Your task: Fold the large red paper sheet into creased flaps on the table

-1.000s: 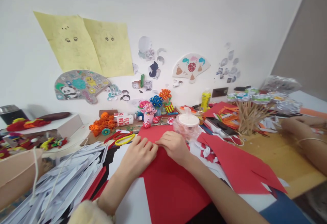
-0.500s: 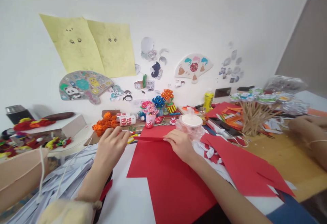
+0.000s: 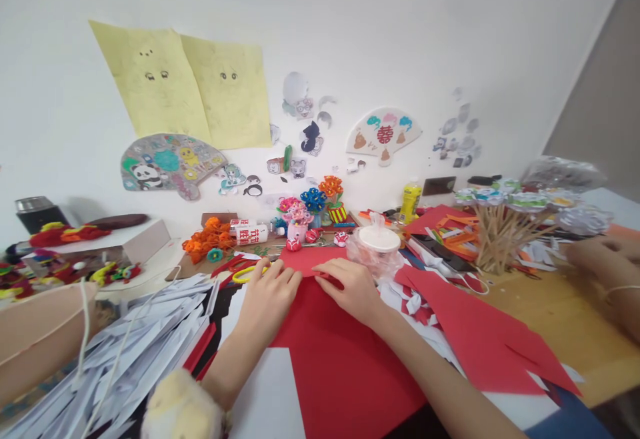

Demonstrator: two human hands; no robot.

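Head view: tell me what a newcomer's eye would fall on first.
Probably the red paper in the lower middle, with the left hand and right hand at its far part. Next might come the yellow paper high on the wall, left of centre. At right, the bundle of sticks with pale paper tops also stands out.

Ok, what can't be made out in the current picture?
Head view:
Left hand: fingertips, hidden behind its knuckles.
Red paper: partly hidden by right hand.
Yellow loop: right end, behind left hand.
Bagged tub: contents, under white lid.
Co-worker's arm: cut off by right edge.
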